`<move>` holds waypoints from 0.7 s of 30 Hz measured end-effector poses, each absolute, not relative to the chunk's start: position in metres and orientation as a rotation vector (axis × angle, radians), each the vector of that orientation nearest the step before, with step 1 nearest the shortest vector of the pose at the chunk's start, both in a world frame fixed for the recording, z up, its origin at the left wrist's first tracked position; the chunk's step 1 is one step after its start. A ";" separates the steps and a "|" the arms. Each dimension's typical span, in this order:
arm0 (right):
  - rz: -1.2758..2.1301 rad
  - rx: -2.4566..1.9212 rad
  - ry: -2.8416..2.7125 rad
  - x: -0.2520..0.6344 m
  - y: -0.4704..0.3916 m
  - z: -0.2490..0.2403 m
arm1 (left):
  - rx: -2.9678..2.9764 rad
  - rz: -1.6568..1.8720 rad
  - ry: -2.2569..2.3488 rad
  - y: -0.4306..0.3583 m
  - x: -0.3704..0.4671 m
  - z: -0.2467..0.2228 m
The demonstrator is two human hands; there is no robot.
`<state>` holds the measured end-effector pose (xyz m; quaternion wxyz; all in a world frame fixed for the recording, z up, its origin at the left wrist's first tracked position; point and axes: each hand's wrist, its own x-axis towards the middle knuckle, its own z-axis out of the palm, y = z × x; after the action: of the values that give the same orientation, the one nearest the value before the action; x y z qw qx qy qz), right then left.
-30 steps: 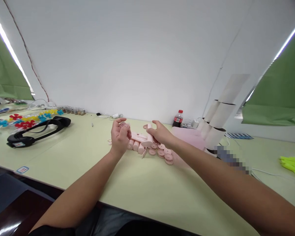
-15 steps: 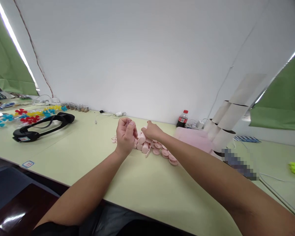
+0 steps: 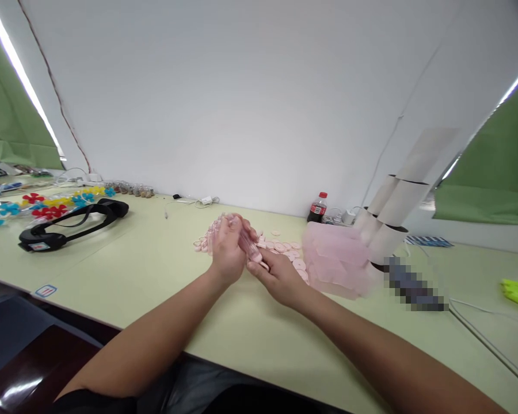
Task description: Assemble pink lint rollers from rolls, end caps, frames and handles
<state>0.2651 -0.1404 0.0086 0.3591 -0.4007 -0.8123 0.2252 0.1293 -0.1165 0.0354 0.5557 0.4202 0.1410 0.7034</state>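
Note:
My left hand (image 3: pixel 228 253) is closed around a translucent pink tube-like part (image 3: pixel 249 247), which slants down toward the right. At the tube's lower end my right hand (image 3: pixel 282 279) pinches a small pale pink piece (image 3: pixel 264 265) between thumb and fingers; its exact shape is partly hidden. The two hands almost meet over the table. Behind them lie several flat round pink discs (image 3: pixel 300 264), spreading to the right. Small pink ring-like pieces (image 3: pixel 198 246) and clear pinkish parts (image 3: pixel 214 227) sit just left of and behind my left hand.
Translucent pink sheets (image 3: pixel 336 259) lie right of the discs, beside stacked white tubes (image 3: pixel 391 230). A cola bottle (image 3: pixel 317 208) stands by the wall. Leftward are a black headset (image 3: pixel 73 224) and colourful flower-shaped pieces (image 3: pixel 52 210). A cable (image 3: pixel 492 345) crosses the right side.
My right hand has come back toward me from the pink pile and now meets the tube in my left hand. My left hand has turned, showing the tube. The view has shifted slightly.

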 end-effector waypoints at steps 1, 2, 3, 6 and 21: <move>0.571 -1.042 -2.074 0.268 -0.145 0.004 | 1.023 1.599 0.369 -0.119 0.133 0.031; 0.579 -1.053 -2.059 0.271 -0.149 0.001 | 1.073 1.541 0.425 -0.121 0.137 0.026; 0.600 -1.059 -2.046 0.275 -0.152 -0.001 | 1.141 1.486 0.494 -0.123 0.140 0.022; 0.698 -1.064 -2.049 0.288 -0.162 -0.003 | 1.368 1.316 0.658 -0.127 0.143 0.014; 0.868 -0.759 -2.268 0.303 -0.182 0.000 | 1.096 1.219 0.421 -0.117 0.125 0.034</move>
<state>0.3029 -0.1816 0.0003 0.2942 -0.2850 -0.8520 0.3260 0.1245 -0.1168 0.0342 0.6628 0.4847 0.1863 0.5395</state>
